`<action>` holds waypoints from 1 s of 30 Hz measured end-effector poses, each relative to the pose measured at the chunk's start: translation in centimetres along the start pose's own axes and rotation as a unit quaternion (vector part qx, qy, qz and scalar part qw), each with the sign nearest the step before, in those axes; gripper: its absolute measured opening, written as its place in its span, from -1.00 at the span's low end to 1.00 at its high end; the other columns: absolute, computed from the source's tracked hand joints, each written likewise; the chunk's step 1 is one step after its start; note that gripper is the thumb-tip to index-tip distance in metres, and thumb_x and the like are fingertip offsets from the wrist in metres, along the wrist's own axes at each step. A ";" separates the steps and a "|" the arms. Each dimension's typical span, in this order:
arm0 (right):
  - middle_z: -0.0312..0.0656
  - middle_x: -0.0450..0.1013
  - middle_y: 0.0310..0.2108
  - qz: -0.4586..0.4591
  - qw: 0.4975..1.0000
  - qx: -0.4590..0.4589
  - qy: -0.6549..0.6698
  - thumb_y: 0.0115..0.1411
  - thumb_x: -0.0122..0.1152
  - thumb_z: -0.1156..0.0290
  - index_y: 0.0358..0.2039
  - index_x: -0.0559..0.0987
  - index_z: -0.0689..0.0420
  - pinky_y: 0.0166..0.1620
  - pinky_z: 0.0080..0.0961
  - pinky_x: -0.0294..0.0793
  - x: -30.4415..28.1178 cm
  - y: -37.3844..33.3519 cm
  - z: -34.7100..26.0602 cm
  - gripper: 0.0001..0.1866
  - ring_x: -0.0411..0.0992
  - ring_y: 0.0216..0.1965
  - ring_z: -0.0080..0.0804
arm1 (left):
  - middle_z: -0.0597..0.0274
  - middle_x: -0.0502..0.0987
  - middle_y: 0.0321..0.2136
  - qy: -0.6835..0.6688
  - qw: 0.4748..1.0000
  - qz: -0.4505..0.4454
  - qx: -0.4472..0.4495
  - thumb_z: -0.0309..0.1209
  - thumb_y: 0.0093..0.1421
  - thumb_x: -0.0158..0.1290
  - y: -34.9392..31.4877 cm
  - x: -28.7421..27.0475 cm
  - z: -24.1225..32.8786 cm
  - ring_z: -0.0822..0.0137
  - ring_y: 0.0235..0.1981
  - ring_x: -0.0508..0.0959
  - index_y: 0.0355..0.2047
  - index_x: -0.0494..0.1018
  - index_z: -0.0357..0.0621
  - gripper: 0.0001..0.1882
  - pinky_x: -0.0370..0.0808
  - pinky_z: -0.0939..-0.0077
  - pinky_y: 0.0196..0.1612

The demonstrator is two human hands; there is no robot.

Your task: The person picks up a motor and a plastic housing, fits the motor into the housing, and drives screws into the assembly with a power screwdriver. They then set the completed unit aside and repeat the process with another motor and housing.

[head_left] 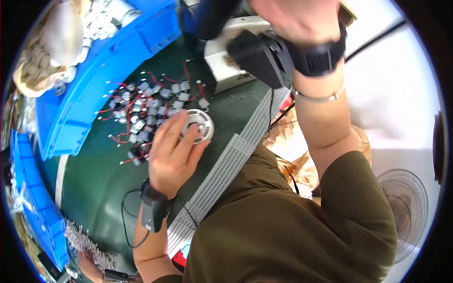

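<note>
My left hand (171, 158) reaches over the green table and grips a white round plastic housing (205, 123). Its fingers lie on the ring's near side and the thumb presses the lower edge. Small parts show inside the ring, too small to make out. Right beside that hand lies a loose pile of small grey motors (152, 104) with red wire leads. My right hand (302, 16) is raised at the top edge, blurred and partly cut off, with its fingers hidden. It is nearest a dark, blurred object (214, 19) above a pale metal machine base (226, 61).
A blue bin (108, 61) with white round parts stands at the far left, another blue bin (37, 198) below it. A perforated grey strip (222, 170) edges the table. At the lower left, another person's hand (88, 265) is by small white parts (87, 243). A fan (406, 212) stands right.
</note>
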State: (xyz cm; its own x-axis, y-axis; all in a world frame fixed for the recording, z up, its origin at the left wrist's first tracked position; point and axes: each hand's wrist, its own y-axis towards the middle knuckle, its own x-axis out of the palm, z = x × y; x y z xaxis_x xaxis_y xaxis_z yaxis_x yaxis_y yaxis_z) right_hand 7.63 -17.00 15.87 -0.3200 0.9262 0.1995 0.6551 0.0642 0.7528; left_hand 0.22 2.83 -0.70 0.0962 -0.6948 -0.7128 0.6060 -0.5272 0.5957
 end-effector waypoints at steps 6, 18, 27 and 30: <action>-0.22 0.40 -0.53 0.118 0.983 0.074 -0.120 0.04 0.18 0.57 -0.25 0.40 0.30 -0.55 -0.63 0.38 -5.0 -5.0 -0.6 -0.75 0.39 -0.64 -0.50 | -0.08 0.45 -0.09 -0.009 1.000 -0.015 0.008 -0.55 -0.16 0.27 0.1 0.4 0.0 -0.04 -0.13 0.48 -0.29 0.49 -0.32 -0.65 0.48 0.24 -0.13; -0.20 0.38 -0.46 0.107 0.988 0.069 -0.090 -0.03 0.19 0.63 -0.24 0.39 0.30 -0.55 -0.62 0.38 -7.4 -6.0 0.6 -0.70 0.38 -0.63 -0.50 | -0.12 0.43 -0.05 0.006 1.000 -0.027 0.003 -0.55 -0.18 0.26 -0.2 0.4 0.1 -0.07 -0.11 0.47 -0.29 0.50 -0.36 -0.63 0.47 0.19 -0.11; -0.21 0.37 -0.45 0.127 0.982 0.055 -0.128 -0.04 0.18 0.64 -0.23 0.39 0.30 -0.52 -0.62 0.39 -5.8 -6.5 0.1 -0.69 0.37 -0.63 -0.51 | -0.13 0.43 -0.05 0.004 1.000 -0.019 0.001 -0.55 -0.17 0.26 -0.3 0.5 0.0 -0.07 -0.11 0.47 -0.29 0.50 -0.35 -0.64 0.47 0.20 -0.11; -0.17 0.37 -0.39 0.085 0.993 0.011 0.079 -0.03 0.18 0.63 -0.21 0.39 0.32 -0.52 -0.63 0.39 -6.3 -5.9 1.4 -0.68 0.39 -0.59 -0.51 | -0.13 0.43 -0.05 -0.001 1.000 -0.015 0.002 -0.55 -0.18 0.27 -0.2 0.6 0.1 -0.07 -0.12 0.47 -0.29 0.50 -0.34 -0.64 0.47 0.21 -0.11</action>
State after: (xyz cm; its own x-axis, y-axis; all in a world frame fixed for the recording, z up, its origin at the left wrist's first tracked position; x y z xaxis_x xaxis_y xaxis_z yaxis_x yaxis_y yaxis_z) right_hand 6.77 -22.71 9.26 -0.3058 0.8542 0.4205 0.7234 -0.0786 0.6859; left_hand 0.08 2.51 -1.19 0.0760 -0.6796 -0.7297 0.6053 -0.5501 0.5754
